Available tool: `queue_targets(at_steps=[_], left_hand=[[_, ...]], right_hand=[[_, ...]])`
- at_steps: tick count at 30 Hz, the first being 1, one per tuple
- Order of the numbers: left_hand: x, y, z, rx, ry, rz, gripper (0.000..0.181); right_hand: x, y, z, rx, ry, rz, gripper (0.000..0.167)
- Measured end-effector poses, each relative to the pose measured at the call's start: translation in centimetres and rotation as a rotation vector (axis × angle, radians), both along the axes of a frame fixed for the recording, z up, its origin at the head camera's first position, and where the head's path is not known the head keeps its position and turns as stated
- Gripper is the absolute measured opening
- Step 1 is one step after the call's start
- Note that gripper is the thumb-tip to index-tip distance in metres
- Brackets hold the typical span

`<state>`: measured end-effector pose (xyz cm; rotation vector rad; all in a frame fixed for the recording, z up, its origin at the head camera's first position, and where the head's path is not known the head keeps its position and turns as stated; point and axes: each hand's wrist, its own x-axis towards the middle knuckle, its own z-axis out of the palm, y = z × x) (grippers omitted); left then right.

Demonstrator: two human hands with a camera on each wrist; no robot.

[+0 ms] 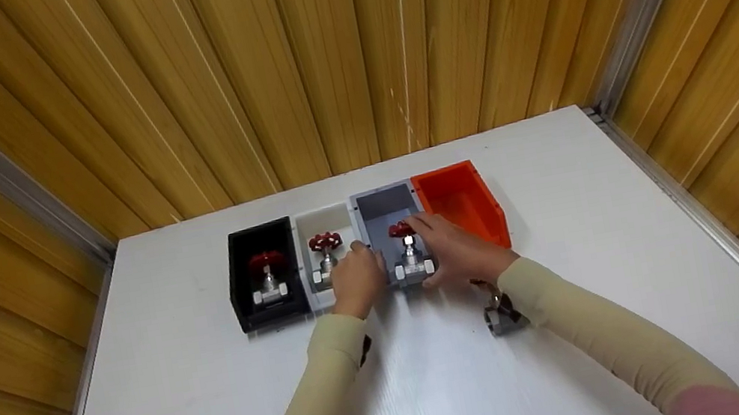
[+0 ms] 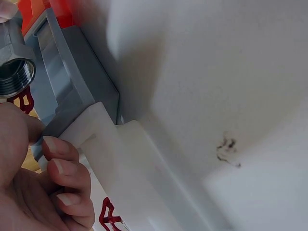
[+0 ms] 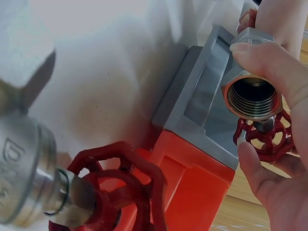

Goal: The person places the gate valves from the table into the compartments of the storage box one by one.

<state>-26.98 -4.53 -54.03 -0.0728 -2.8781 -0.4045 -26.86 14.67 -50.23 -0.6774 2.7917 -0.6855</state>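
Observation:
Thumb and fingers of my right hand (image 1: 457, 250) grip a metal valve (image 1: 414, 268) with a red handwheel at the front opening of the grey bin (image 1: 384, 203). In the right wrist view, the thumb lies on the valve body (image 3: 252, 98) and a fingertip touches the red wheel (image 3: 264, 139). My left hand (image 1: 358, 279) is curled at the front edge where the grey and white bins meet; in the left wrist view, its fingers (image 2: 67, 168) bend round the grey bin's corner (image 2: 72, 113). The thumb's contact there is partly hidden.
A black bin (image 1: 241, 279) and a white bin (image 1: 340, 214) each hold a red-wheeled valve. An orange-red bin (image 1: 459, 195) stands at the row's right end. Another valve (image 1: 503, 317) lies on the white table (image 1: 182, 393) beside my right forearm. A small dark object shows behind my left wrist.

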Motion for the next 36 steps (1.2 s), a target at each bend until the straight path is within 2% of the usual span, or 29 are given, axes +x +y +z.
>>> queue_targets(at_steps=[7, 14, 21, 30, 36], left_hand=[[0.0, 0.0, -0.1, -0.014, 0.002, -0.001, 0.037], [0.0, 0.0, -0.1, -0.020, 0.016, -0.007, 0.033], [-0.1, 0.1, -0.2, -0.017, -0.019, 0.014, 0.035], [-0.2, 0.1, -0.1, -0.017, -0.011, 0.017, 0.035], [-0.2, 0.1, -0.2, -0.021, -0.031, 0.010, 0.036]], right_hand=[[-0.6, -0.1, -0.1, 0.024, 0.020, 0.021, 0.107], [-1.3, -0.4, -0.1, 0.026, 0.102, 0.081, 0.103], [-1.8, -0.7, -0.2, 0.017, 0.133, 0.099, 0.101], [-2.4, -0.9, -0.3, 0.038, 0.101, 0.077, 0.102], [-2.7, -1.0, -0.2, 0.039, 0.087, 0.075, 0.104]])
